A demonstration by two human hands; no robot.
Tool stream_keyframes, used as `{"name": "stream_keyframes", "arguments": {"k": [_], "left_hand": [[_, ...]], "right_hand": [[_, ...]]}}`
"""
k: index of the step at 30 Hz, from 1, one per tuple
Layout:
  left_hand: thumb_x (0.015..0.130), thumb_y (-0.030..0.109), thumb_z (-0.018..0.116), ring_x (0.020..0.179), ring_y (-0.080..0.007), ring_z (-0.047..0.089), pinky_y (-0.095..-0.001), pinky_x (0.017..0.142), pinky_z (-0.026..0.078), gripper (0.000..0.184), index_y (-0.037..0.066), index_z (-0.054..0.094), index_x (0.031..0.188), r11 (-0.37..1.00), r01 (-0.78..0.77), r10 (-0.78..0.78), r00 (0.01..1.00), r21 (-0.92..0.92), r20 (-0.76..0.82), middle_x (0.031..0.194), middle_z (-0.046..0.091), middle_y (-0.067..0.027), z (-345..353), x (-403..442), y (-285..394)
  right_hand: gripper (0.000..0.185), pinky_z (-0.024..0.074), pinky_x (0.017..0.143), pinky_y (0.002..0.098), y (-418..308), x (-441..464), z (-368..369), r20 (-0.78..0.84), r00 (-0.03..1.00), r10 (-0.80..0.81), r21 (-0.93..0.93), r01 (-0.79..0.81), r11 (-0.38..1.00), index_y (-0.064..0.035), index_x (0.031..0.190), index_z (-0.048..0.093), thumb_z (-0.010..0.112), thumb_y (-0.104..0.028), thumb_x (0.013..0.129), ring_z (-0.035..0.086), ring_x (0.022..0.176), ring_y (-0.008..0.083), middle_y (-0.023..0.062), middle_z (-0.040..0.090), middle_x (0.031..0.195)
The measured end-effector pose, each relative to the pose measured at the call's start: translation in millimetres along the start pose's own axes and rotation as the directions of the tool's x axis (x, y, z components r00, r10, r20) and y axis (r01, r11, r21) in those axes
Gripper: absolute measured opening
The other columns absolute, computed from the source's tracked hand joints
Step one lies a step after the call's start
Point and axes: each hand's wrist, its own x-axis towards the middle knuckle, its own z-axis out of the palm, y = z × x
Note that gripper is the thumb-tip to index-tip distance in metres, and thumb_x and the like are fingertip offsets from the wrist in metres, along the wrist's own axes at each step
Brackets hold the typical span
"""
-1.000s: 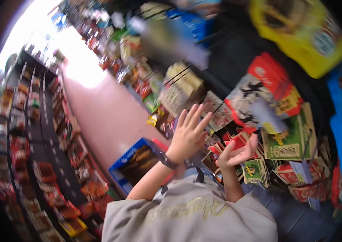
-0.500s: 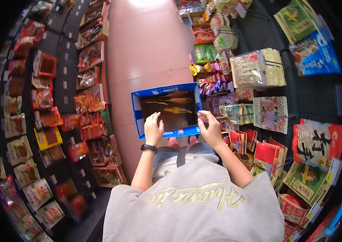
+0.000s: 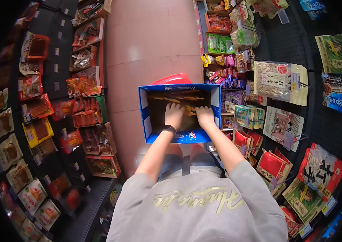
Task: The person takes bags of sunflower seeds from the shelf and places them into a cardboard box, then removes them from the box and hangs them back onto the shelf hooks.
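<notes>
A blue open-topped cardboard box [image 3: 143,121] with a brown inside sits in front of my body. Both hands reach down into it. Several long, flat yellow-brown packets [image 3: 171,98] lie in its far part. My left hand [image 3: 174,115], with a dark band on its wrist, is closed at one end of a yellow-orange packet [image 3: 188,110]. At the other end, my right hand [image 3: 204,115] has its fingers curled over the packet. My fingertips and part of the packet are hidden.
A red plastic basket [image 3: 174,79] shows just beyond the box in the tiled aisle [image 3: 150,44]. Shelves of bagged snacks run along the left, some in open cartons [image 3: 88,30]. Hanging bags of seeds [image 3: 276,80] stick out on hooks at the right.
My hands have moved from the box's near edge and right side down inside, onto a packet. The view has shifted, and the red basket now shows behind the box.
</notes>
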Motion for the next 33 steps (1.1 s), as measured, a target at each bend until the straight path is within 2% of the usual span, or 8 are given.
{"name": "stream_keyframes", "arguments": {"k": [3, 8, 12, 17, 22, 24, 28, 33], "left_hand": [[0.077, 0.012, 0.051, 0.097, -0.0243, 0.053, -0.043, 0.092, 0.036, 0.022, 0.014, 0.068, 0.092, 1.0, 0.02, -0.02, 0.99, 0.003, 0.136, 0.094, 0.063, -0.0048, 3.4, 5.6, -8.8], [0.071, 0.014, 0.064, 0.08, -0.0233, 0.058, -0.0386, 0.087, 0.041, 0.009, 0.013, 0.069, 0.077, 0.978, -0.025, -0.002, 0.992, -0.205, -0.128, 0.076, 0.063, -0.0053, -46.2, 0.7, -12.5], [0.068, 0.002, 0.069, 0.072, -0.0234, 0.062, -0.0303, 0.068, 0.049, 0.009, 0.004, 0.067, 0.077, 0.657, 0.143, -0.241, 0.97, -0.74, -0.027, 0.074, 0.063, -0.0098, -100.5, -15.4, -2.8], [0.08, 0.003, 0.066, 0.076, -0.0103, 0.061, -0.0232, 0.07, 0.05, 0.011, -0.003, 0.065, 0.089, 0.173, 0.094, -0.283, 0.958, -0.98, 0.042, 0.085, 0.067, -0.0061, -178.8, -26.8, 39.9], [0.081, 0.005, 0.067, 0.075, -0.0096, 0.061, -0.0234, 0.07, 0.05, 0.013, -0.002, 0.065, 0.091, -0.096, -0.02, -0.247, 0.969, -0.995, 0.005, 0.087, 0.067, -0.0063, -228.9, -13.0, 94.3], [0.081, 0.006, 0.067, 0.074, -0.0092, 0.061, -0.0233, 0.069, 0.049, 0.012, -0.001, 0.065, 0.09, -0.168, -0.032, -0.184, 0.983, -0.985, 0.0, 0.086, 0.067, -0.0059, -239.1, -1.0, 114.5], [0.082, 0.008, 0.066, 0.072, -0.0081, 0.06, -0.0225, 0.068, 0.049, 0.011, -0.001, 0.064, 0.089, -0.121, -0.058, -0.104, 0.994, -0.991, -0.045, 0.083, 0.066, -0.0038, -258.9, 28.8, 167.7], [0.084, 0.003, 0.06, 0.113, -0.0187, 0.047, -0.0311, 0.092, 0.042, 0.06, 0.001, 0.03, 0.136, 0.219, -0.317, 0.077, 0.949, -0.923, -0.307, 0.133, 0.04, -0.0146, -248.1, 60.6, 242.5]], "right_hand": [[0.021, 0.0456, 0.075, 0.0371, 2.7, 2.8, -5.5, -0.03, 0.999, -0.022, 0.026, 0.023, 0.999, -0.0112, 0.095, 0.063, 0.05, -0.01, 0.079, 0.058, 0.087, 0.0256, 0.0078, 0.062, 0.087], [0.006, 0.047, 0.074, 0.0387, 12.0, -10.4, -44.9, -0.205, 0.978, -0.042, 0.361, 0.115, 0.925, -0.0087, 0.076, 0.065, 0.062, -0.012, 0.072, 0.06, 0.079, 0.027, 0.0087, 0.063, 0.076], [0.01, 0.0467, 0.071, 0.0387, 20.7, -38.2, -113.2, -0.188, 0.977, -0.096, 0.622, 0.194, 0.758, -0.0053, 0.076, 0.065, 0.068, -0.011, 0.068, 0.06, 0.077, 0.0303, 0.0126, 0.063, 0.075], [0.009, 0.0467, 0.065, 0.024, 27.5, -82.5, -166.8, -0.134, 0.989, 0.063, 0.981, 0.123, 0.15, 0.0001, 0.078, 0.065, 0.072, -0.004, 0.074, 0.056, 0.077, 0.007, 0.0014, 0.062, 0.076], [0.023, 0.0486, 0.074, 0.0239, 30.9, -126.8, -222.3, -0.262, 0.962, 0.076, 0.902, 0.272, -0.334, -0.0009, 0.101, 0.061, 0.068, -0.004, 0.079, 0.057, 0.084, 0.0074, 0.0028, 0.063, 0.09], [0.025, 0.0486, 0.075, 0.025, 29.7, -152.1, -248.0, -0.226, 0.961, 0.158, 0.957, 0.249, -0.146, 0.0003, 0.101, 0.06, 0.069, -0.006, 0.079, 0.058, 0.086, 0.0081, 0.0042, 0.064, 0.093], [0.033, 0.0486, 0.074, 0.0255, 44.8, -179.1, -243.4, -0.312, 0.869, 0.383, 0.905, 0.395, -0.16, 0.0013, 0.103, 0.06, 0.072, -0.015, 0.077, 0.059, 0.085, 0.0092, 0.0056, 0.065, 0.095], [0.026, 0.0481, 0.071, 0.025, 72.4, -215.5, -258.6, -0.431, 0.573, 0.697, 0.846, 0.526, 0.09, 0.0016, 0.098, 0.062, 0.07, -0.015, 0.08, 0.061, 0.079, 0.0096, 0.005, 0.067, 0.089]]}}
